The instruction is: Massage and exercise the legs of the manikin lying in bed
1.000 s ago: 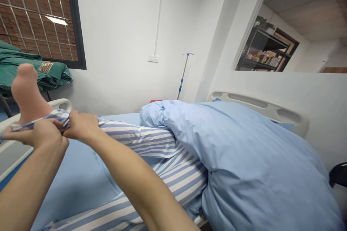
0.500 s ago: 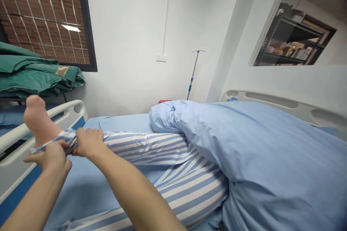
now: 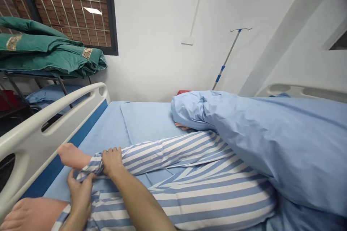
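Bedside view looking along a hospital bed. The right hand (image 3: 112, 160) is closed on the bunched cuff (image 3: 93, 164) of striped pyjama trousers (image 3: 189, 191), its fingers bent over the cloth. The left hand (image 3: 80, 196) sits lower and just beside it, fingers curled and gripping the same cuff from below. The cuff lies around the lower leg, touching the ankle of a bare foot (image 3: 72, 155) belonging to the lying figure. This foot points toward the white side rail (image 3: 40, 126) and is near it, not touching, with the rail's blue strip lying between. A second bare foot (image 3: 32, 214) is cut off by the lower edge of the view, beside the left forearm. Open room lies beyond the trouser leg, where the blue sheet (image 3: 146, 122) spreads toward the far end of the bed. On the right, a blue quilt (image 3: 271, 144) covers the figure and runs past the edge of the view, with the figure's own hand (image 3: 182, 127) showing beneath one fold. Beyond the rail, folded green blankets (image 3: 46, 48) lie on a rack below a grilled window (image 3: 67, 7). An IV pole (image 3: 227, 59) stands against the far wall.
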The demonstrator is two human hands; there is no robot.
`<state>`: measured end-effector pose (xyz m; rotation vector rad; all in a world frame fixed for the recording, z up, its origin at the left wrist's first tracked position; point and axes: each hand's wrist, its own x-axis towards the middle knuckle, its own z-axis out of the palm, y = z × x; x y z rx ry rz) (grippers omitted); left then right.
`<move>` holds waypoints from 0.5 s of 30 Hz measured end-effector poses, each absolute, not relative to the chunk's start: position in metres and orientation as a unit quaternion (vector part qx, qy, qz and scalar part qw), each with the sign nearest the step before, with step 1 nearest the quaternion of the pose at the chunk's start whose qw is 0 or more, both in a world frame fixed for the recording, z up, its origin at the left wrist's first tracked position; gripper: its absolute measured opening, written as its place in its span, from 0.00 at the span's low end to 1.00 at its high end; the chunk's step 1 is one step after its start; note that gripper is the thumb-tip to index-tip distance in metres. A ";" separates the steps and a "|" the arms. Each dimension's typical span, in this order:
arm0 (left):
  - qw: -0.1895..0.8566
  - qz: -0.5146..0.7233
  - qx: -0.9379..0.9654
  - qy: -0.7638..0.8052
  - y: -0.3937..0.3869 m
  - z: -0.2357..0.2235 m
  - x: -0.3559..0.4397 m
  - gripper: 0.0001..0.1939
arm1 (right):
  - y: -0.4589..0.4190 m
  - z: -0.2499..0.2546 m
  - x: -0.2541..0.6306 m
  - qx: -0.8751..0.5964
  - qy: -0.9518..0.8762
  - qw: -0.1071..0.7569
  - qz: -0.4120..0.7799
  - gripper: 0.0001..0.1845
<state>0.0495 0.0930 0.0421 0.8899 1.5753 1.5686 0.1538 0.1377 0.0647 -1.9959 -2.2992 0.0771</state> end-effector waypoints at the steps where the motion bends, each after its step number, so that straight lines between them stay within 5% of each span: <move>1: 0.379 0.599 0.341 0.618 0.083 0.043 0.048 0.41 | 0.137 0.059 0.153 -0.656 -0.753 0.040 0.030 0.32; 6: 0.416 0.642 0.306 0.567 0.032 0.058 0.042 0.32 | 0.121 0.060 0.151 -0.656 -0.752 0.049 0.041 0.27; 11: 0.394 0.666 0.218 0.594 -0.006 0.042 0.011 0.16 | 0.067 0.081 0.144 -0.622 -0.757 0.201 0.019 0.30; 15: 0.349 0.657 0.174 0.645 -0.016 0.016 -0.020 0.21 | 0.016 0.080 0.132 -0.568 -0.787 0.226 0.086 0.25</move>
